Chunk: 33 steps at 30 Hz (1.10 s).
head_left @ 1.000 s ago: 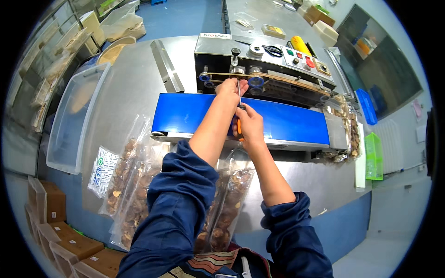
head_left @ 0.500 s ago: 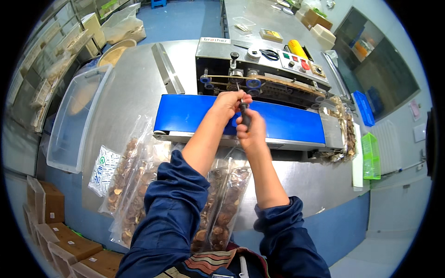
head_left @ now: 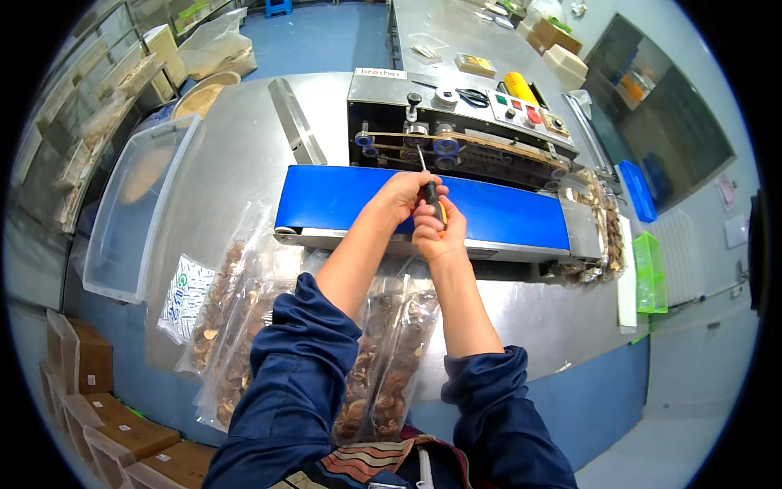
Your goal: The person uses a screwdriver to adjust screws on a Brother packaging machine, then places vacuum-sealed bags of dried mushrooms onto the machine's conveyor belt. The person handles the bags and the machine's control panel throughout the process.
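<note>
Just one screwdriver (head_left: 431, 195), two hands (head_left: 401, 194) (head_left: 441, 234)

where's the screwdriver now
Just right of centre in the head view, the screwdriver is in the right hand over the blue belt, its shaft pointing toward the machine.

Screwdriver handle (head_left: 429, 193) black with yellow; conveyor belt (head_left: 505, 205) blue; 2 sleeves (head_left: 303, 342) navy.

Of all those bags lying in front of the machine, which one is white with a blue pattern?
The short packet at the far left end of the row. The others are longer clear bags showing brown dried pieces inside.
</note>
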### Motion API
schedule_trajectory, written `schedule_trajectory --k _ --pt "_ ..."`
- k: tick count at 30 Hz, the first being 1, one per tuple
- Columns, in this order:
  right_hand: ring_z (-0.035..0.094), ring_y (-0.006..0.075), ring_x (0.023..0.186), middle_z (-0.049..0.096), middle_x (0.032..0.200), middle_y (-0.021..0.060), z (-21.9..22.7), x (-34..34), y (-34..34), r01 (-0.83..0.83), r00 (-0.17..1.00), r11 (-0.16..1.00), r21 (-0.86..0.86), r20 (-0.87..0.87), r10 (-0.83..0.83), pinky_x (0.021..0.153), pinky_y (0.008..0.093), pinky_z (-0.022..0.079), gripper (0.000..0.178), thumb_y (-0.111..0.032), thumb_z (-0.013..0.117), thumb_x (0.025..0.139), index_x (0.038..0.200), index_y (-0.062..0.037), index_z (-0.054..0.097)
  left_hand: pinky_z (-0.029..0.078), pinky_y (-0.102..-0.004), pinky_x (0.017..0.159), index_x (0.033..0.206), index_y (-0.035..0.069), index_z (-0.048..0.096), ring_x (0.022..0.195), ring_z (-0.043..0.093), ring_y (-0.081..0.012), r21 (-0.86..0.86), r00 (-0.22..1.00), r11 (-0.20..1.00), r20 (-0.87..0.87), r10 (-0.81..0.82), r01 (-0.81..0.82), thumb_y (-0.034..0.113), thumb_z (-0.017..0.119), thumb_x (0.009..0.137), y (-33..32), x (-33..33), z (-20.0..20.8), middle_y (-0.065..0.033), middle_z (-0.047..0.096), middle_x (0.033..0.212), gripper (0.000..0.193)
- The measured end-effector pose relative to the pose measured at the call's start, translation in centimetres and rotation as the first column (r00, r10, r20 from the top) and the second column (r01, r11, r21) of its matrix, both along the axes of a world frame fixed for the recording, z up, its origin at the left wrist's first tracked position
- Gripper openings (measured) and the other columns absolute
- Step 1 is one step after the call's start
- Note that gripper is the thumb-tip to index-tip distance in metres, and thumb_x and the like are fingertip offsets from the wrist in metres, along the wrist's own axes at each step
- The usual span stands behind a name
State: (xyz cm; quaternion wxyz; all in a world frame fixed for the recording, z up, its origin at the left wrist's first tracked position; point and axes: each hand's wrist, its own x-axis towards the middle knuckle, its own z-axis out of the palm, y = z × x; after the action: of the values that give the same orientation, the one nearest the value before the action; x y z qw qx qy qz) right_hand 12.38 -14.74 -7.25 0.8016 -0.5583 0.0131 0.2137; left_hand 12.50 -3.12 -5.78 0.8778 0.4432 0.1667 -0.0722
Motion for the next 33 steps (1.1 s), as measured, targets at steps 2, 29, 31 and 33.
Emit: schedule_trajectory --k 2,29,31,33 --pt "0.047 0.0113 0.039 0.053 0.062 0.0064 -0.8 -0.3 0.2 0.298 0.848 0.878 -0.374 0.527 -0.063 0.033 0.0255 0.039 0.022 -0.026 0.052 0.083 0.08 -0.0043 0.051 0.053 -0.0329 0.073 0.101 -0.002 0.055 0.081 0.061 -0.0217 -0.017 1.0 1.0 0.016 0.019 -0.019 0.018 0.045 0.093 -0.5 -0.1 -0.2 -0.0173 0.062 0.098 0.025" --pt "0.043 0.0098 0.039 0.054 0.064 0.0062 3.6 -0.4 -0.5 -0.01 0.918 0.894 0.449 -0.349 0.186 0.03 0.0197 0.028 0.02 -0.027 0.048 0.085 0.084 -0.0074 0.05 0.048 -0.0235 0.062 0.097 -0.005 0.058 0.067 0.057 -0.0123 -0.049 0.988 0.996 0.138 -0.069 0.077 0.029 0.06 0.088 0.2 -0.7 0.8 -0.0099 0.062 0.084 0.035" --pt "0.039 0.0081 0.038 0.051 0.061 0.0047 4.2 0.2 -0.8 0.015 0.844 0.879 0.477 -0.477 0.244 0.029 0.0179 0.025 0.017 -0.025 0.045 0.085 0.083 -0.0095 0.05 0.048 -0.0235 0.066 0.099 -0.003 0.057 0.073 0.059 -0.0126 -0.055 0.962 0.989 0.245 -0.121 0.139 0.022 0.059 0.088 1.1 -0.9 0.0 -0.0102 0.062 0.09 0.027" --pt "0.047 0.0133 0.043 0.057 0.067 0.0092 3.6 0.2 -1.1 -0.13 0.98 0.991 -0.02 -0.155 0.126 0.035 0.0245 0.033 0.022 -0.027 0.046 0.085 0.087 -0.0059 0.051 0.048 -0.0247 0.066 0.091 0.0 0.06 0.071 0.06 -0.0129 0.061 0.979 0.996 0.19 -0.071 0.061 0.018 0.062 0.086 1.0 -0.7 -0.5 -0.0078 0.063 0.083 0.019"
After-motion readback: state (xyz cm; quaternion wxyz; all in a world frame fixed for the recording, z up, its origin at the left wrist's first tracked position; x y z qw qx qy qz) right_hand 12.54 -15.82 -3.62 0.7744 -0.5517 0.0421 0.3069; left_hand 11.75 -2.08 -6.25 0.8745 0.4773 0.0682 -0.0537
